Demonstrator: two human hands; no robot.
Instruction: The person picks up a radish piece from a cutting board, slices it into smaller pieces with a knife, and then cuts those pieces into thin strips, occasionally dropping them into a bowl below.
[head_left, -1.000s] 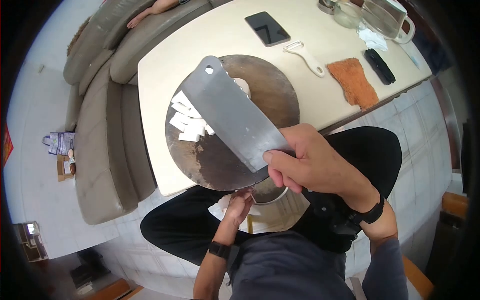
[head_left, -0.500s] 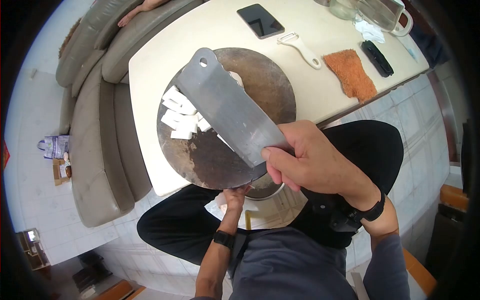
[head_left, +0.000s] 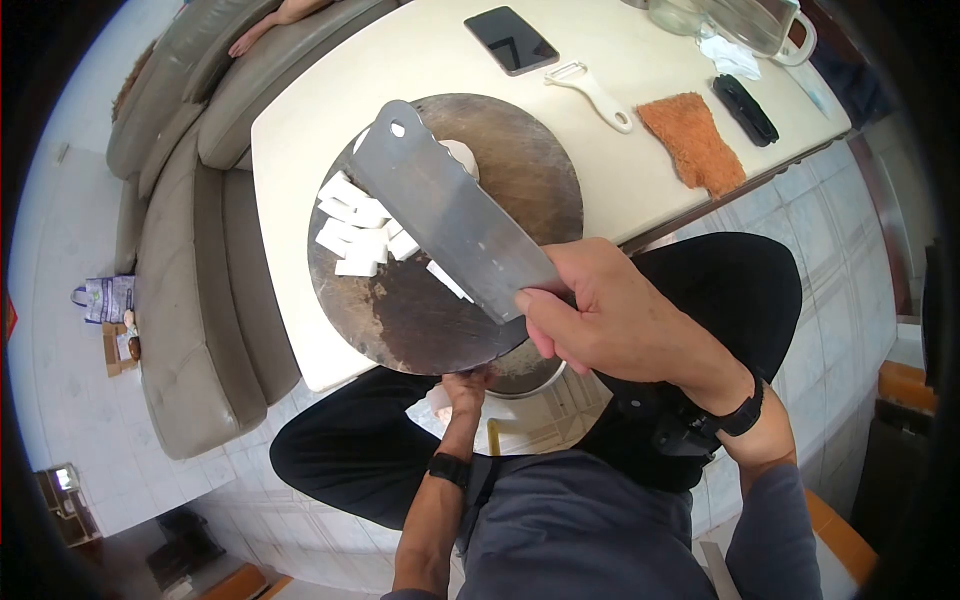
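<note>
My right hand (head_left: 610, 312) is closed on the near end of a broad metal cleaver (head_left: 450, 215), thumb on top of the blade. The cleaver lies slantwise over a round dark chopping board (head_left: 525, 150); a hole shows in its far corner. White cut chunks (head_left: 350, 230) are heaped at the board's left, and a white strip (head_left: 448, 281) sticks out along the blade's left edge. Beyond the blade, a rounded white piece (head_left: 461, 156) is partly hidden. My left hand (head_left: 466, 390) grips the board's near edge from below, with its fingers mostly covered.
The cream table (head_left: 300, 130) carries a phone (head_left: 511, 41), a peeler (head_left: 592, 97), an orange cloth (head_left: 693, 143), a black case (head_left: 745, 110) and a glass jug (head_left: 760, 25). Between my knees stands a metal pot (head_left: 548, 385). Another person's arm (head_left: 265, 30) rests on the grey sofa (head_left: 190, 290).
The cleaver has shifted slightly toward me over the board, and more of the white strip beside the blade shows. My left hand stays at the board's near edge.
</note>
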